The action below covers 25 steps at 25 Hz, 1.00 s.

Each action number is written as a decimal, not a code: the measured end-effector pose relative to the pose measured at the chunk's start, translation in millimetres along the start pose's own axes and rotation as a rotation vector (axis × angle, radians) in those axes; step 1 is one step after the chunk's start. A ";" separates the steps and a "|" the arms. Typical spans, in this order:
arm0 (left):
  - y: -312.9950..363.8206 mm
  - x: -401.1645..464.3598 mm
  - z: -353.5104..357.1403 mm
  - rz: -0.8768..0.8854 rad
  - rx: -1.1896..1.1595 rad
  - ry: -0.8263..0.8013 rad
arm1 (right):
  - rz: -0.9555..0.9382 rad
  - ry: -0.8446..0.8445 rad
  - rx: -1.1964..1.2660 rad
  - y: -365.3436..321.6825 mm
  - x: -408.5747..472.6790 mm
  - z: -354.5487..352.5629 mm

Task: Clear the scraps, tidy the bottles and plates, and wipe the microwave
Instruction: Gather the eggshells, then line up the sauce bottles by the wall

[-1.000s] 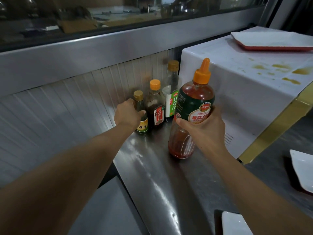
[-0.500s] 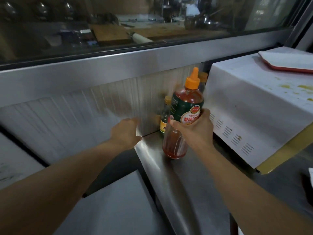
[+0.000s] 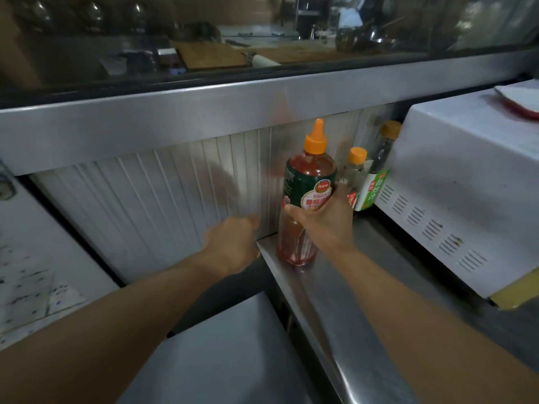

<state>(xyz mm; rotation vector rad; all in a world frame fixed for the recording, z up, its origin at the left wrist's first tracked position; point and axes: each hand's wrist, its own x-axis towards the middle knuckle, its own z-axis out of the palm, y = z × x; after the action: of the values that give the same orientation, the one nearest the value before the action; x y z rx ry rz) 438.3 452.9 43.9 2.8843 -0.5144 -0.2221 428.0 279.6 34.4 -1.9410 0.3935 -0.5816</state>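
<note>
A tall ketchup bottle (image 3: pixel 306 182) with an orange nozzle cap stands upright on the steel counter (image 3: pixel 344 310), near its back left corner. My right hand (image 3: pixel 323 220) is wrapped around its lower label. My left hand (image 3: pixel 230 243) hovers just left of the counter's edge, fingers loosely curled, holding nothing. Behind the ketchup stand a small orange-capped bottle (image 3: pixel 356 167) and a taller dark bottle with a green label (image 3: pixel 379 170), tucked beside the white microwave (image 3: pixel 455 193). A red-rimmed white plate (image 3: pixel 522 100) lies on the microwave's top.
A ribbed metal back panel (image 3: pixel 151 199) runs behind the counter under a steel ledge (image 3: pixel 204 118). A lower steel surface (image 3: pixel 221 354) lies left of the counter. A stained white surface (image 3: pixel 29 287) is at the far left.
My left hand let go of the small bottle at the back and drew away to the left. The ketchup bottle moved toward the back corner, now hiding that small bottle. My view swung left.
</note>
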 end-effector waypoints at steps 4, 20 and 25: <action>-5.5 -7.0 0.1 0.007 0.032 -0.016 | -0.027 -0.013 0.024 4.5 -2.1 4.2; -12.8 5.5 28.5 0.037 0.061 -0.020 | 0.134 -0.095 -0.431 68.4 -10.3 37.6; -7.7 7.7 30.9 0.047 0.065 -0.027 | 0.125 -0.129 -0.407 72.9 -9.3 34.6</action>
<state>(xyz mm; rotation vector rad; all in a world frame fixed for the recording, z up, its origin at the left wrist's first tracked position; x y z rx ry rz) 442.3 451.9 11.4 2.9317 -0.6037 -0.2410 438.4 279.7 -46.1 -2.3063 0.5811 -0.3071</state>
